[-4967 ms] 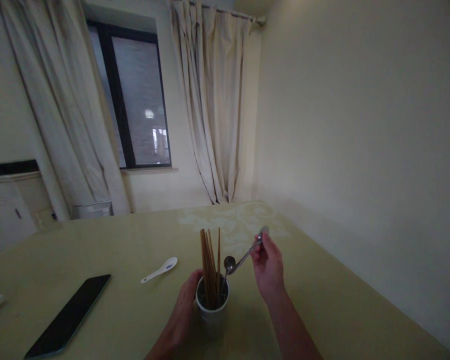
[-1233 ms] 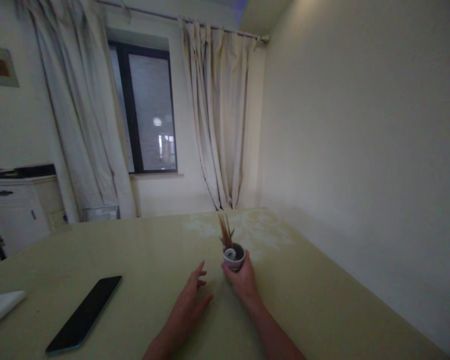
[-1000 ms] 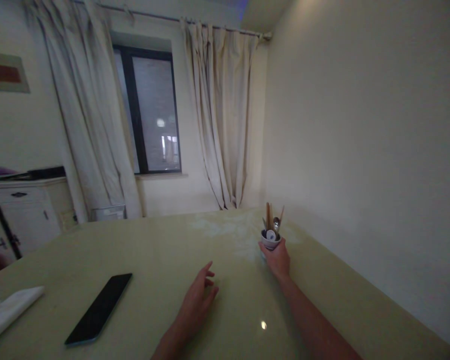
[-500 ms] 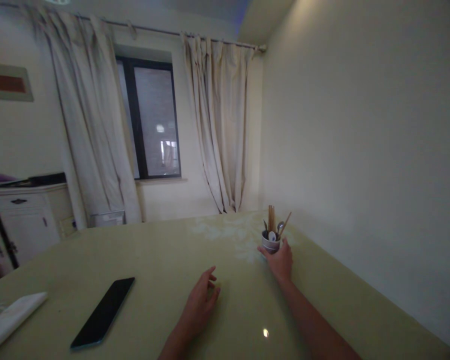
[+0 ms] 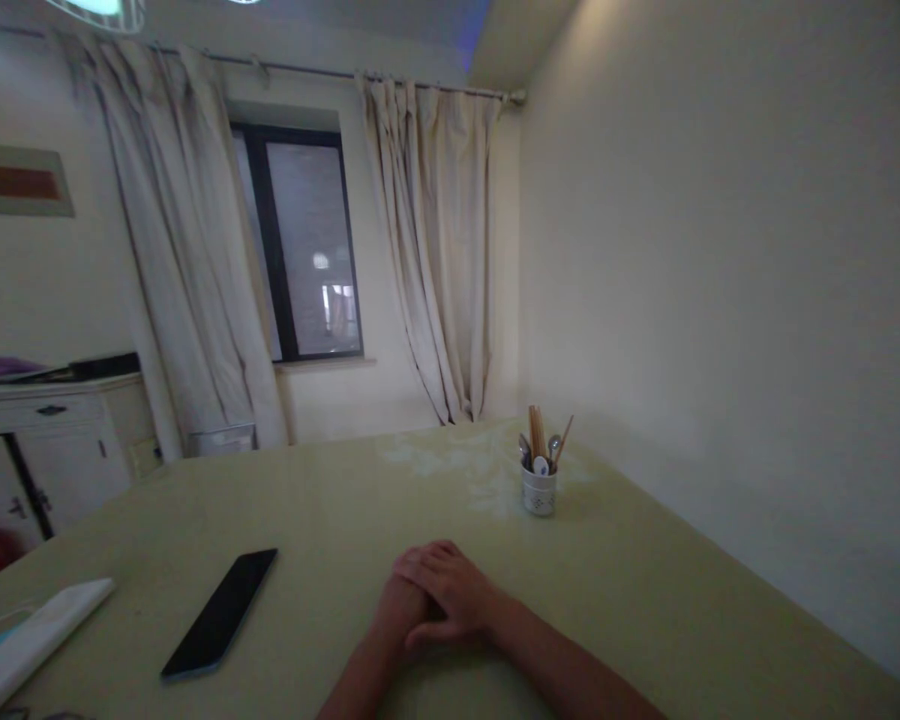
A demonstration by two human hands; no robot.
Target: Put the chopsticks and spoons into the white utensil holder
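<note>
My right hand (image 5: 454, 585) lies over my left hand (image 5: 401, 605) near the front middle of the table. Its fingers rest across the back of the left hand, with the thumb held apart below. The left hand's fingers are mostly covered, so their pose is hidden. Beyond the hands, to the right, a white patterned cup (image 5: 538, 495) stands upright on the table, touched by neither hand. In it are several wooden chopsticks (image 5: 536, 430) and metal spoons (image 5: 554, 445), plus a white spoon (image 5: 541, 466).
A black phone (image 5: 221, 612) lies on the pale green table (image 5: 322, 510) left of my hands. Farther left is a white flat object (image 5: 52, 635). A plain wall (image 5: 682, 350) runs along the right edge. Curtains (image 5: 450, 250) and a cabinet (image 5: 60, 430) stand behind.
My right hand has let go of the cup and come back left onto my left hand. The cup stays in about the same spot. The view has shifted slightly.
</note>
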